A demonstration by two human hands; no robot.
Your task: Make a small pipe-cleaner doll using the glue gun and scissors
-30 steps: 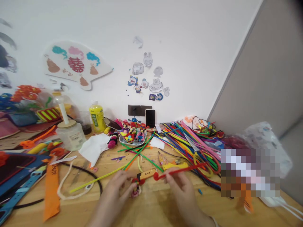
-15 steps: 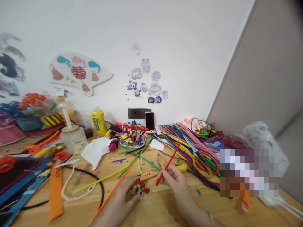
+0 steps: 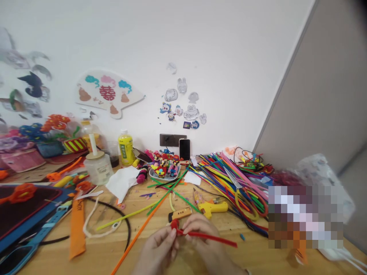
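My left hand [image 3: 159, 244] is closed, its thumb and fingers pinching a small figure [image 3: 175, 223]. Only the figure's red top shows now; the fingers hide the rest. My right hand [image 3: 205, 231] pinches a red pipe cleaner [image 3: 216, 238] close to the figure. The long free end of the pipe cleaner points right, and its other end meets the red part at my left fingertips. Just beyond the hands lie an orange-brown lighter-shaped piece [image 3: 181, 214] and a yellow glue gun [image 3: 213, 208].
A tray [image 3: 164, 177] of small dolls stands at the back. Right of it lies a heap of coloured pipe cleaners [image 3: 226, 179]. A yellow-labelled bottle [image 3: 126, 148], a lidded jar [image 3: 98, 168], a phone [image 3: 184, 149] and an orange strip [image 3: 77, 233] are also there.
My hands have come together, the right one moving left to the figure. The red pipe cleaner has swung from upright to nearly level. The camera view has shifted slightly.
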